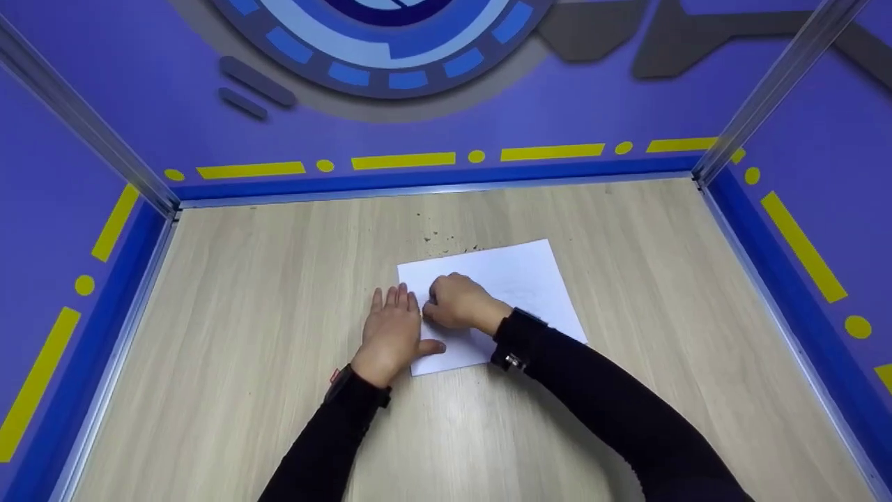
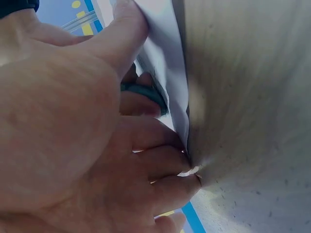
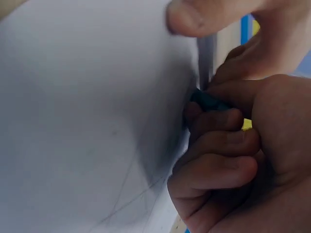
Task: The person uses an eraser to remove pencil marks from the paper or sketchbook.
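A white sheet of paper (image 1: 519,275) lies slightly turned on the wooden table. My left hand (image 1: 391,335) rests flat along its left edge, fingers straight, thumb on the paper. Just to the right, my right hand (image 1: 460,302) is curled over the sheet. It pinches a small dark green eraser (image 3: 209,101) between thumb and fingers, low against the paper near the left edge. In the left wrist view the eraser (image 2: 148,93) shows partly behind the left hand; the head view hides it. Faint pencil lines (image 3: 129,206) cross the sheet.
Dark crumbs (image 1: 435,236) are scattered on the table (image 1: 279,279) beyond the paper's far edge. Blue and purple panels (image 1: 418,139) with yellow marks wall the table at the back and both sides.
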The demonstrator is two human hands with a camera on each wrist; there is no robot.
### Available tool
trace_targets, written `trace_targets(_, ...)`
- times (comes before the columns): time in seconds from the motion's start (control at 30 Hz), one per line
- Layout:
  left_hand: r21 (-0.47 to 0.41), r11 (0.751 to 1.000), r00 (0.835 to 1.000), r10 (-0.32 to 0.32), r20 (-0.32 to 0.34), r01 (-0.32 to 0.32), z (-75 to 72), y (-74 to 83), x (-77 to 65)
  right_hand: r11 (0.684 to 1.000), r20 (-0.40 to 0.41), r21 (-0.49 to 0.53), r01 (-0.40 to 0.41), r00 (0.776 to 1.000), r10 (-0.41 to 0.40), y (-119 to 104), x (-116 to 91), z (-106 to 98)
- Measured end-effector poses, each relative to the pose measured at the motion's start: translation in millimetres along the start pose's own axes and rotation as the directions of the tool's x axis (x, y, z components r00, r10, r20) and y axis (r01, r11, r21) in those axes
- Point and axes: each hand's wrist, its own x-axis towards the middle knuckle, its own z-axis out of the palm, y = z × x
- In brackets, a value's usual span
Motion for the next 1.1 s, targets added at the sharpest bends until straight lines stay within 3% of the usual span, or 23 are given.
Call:
trace_targets(0.1,0.001,1.0,1.0,-0.008,0.004,0.008,-0.9,0.2,0.1,0.998,-0.016,-0.003,-0.07,0.997,0.069,8,-8,-9)
trace_targets(0.23,-0.01,1.0,1.0,-0.01,0.01,0.011,-0.3,0.2,2.2,0.985,-0.06,0.06,-0.164,0.984,0.167,46,-20,-19)
trace_targets(0.33,-0.022,1.0,1.0,-0.015,0.013,0.015,1.4,-0.4,3.2,0.976,-0.082,0.112,-0.188,0.977,0.198,79,-40,-32)
trace_targets(0.6,-0.024,1.0,1.0,-0.009,0.01,0.01,3.0,-2.1,0.9,0.942,-0.12,0.135,-0.307,0.939,0.323,146,-90,-62)
trace_targets(0.73,-0.023,1.0,1.0,-0.018,0.017,0.018,3.5,-4.5,-0.6,0.937,-0.119,0.149,-0.317,0.935,0.335,155,-96,-62)
trace_targets(1.1,-0.029,1.0,1.0,-0.005,0.005,0.005,2.4,-1.3,1.2,0.94,-0.146,0.132,-0.314,0.932,0.331,155,-100,-62)
